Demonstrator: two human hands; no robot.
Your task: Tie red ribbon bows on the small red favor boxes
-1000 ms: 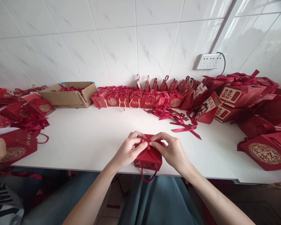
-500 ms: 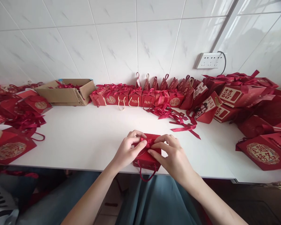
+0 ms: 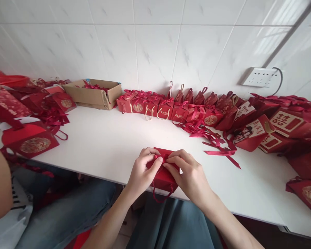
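A small red gift box [image 3: 166, 180] with a dark red cord handle [image 3: 162, 200] lies at the table's front edge, the cord hanging over that edge. On its top is a red ribbon bow [image 3: 165, 156], partly covered by fingers. My left hand [image 3: 144, 169] is closed, pinching the bow's left side between thumb and fingers. From the right, my right hand [image 3: 188, 171] closes its thumb and fingertips on the other side of the bow. The fingertips of both hands nearly meet over the box.
A row of red gift boxes [image 3: 180, 112] stands along the tiled wall, with loose ribbons [image 3: 204, 133] before it. An open cardboard box [image 3: 93, 97] holds red ribbon. More boxes crowd the right [image 3: 287, 121]. At left, a co-worker's arm [image 3: 0, 180] is beside another red box [image 3: 32, 141].
The view has turned left, so the background sits farther right. Both hands stay on the bow, their fingertips now closer together. More of the co-worker's arm and legs shows at left.
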